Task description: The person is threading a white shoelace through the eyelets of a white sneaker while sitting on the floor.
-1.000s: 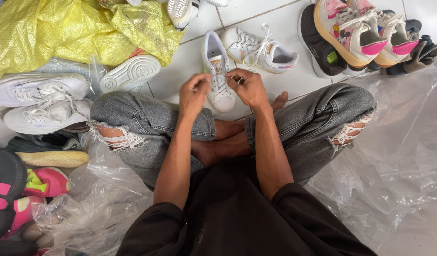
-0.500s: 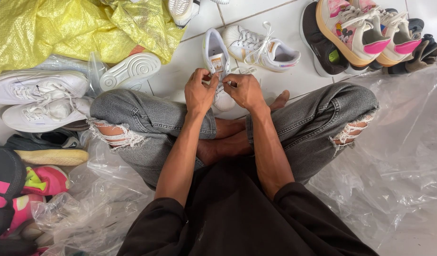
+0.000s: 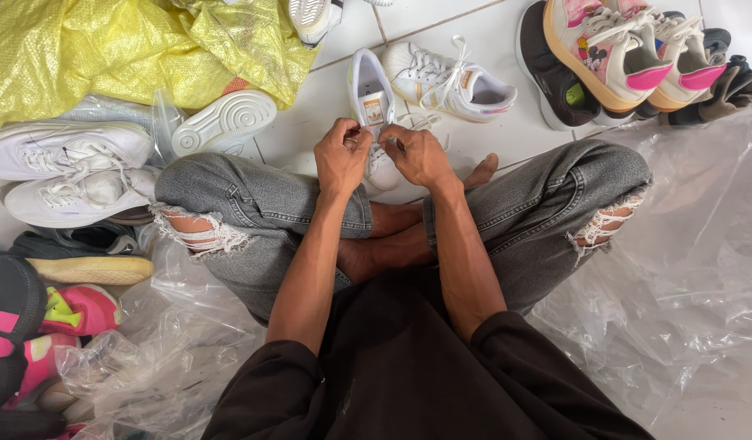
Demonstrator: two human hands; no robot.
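Observation:
I sit cross-legged on a white tiled floor in torn grey jeans. A white sneaker (image 3: 373, 102) stands in front of my shins, toe towards me. My left hand (image 3: 341, 155) and my right hand (image 3: 417, 155) are both over its laced part, fingers pinched on the white laces (image 3: 381, 143). The matching white sneaker (image 3: 447, 80) lies just beyond, on its side, its laces loose.
A crumpled yellow plastic bag (image 3: 107, 49) lies at the top left. White sneakers (image 3: 66, 167) are piled at the left, pink shoes (image 3: 33, 334) at the lower left, pink-and-white shoes (image 3: 628, 49) at the top right. Clear plastic sheeting (image 3: 685, 277) covers the floor on the right.
Both hands have drawn slightly nearer to me along the sneaker, still working its laces. The shoe has stayed where it was.

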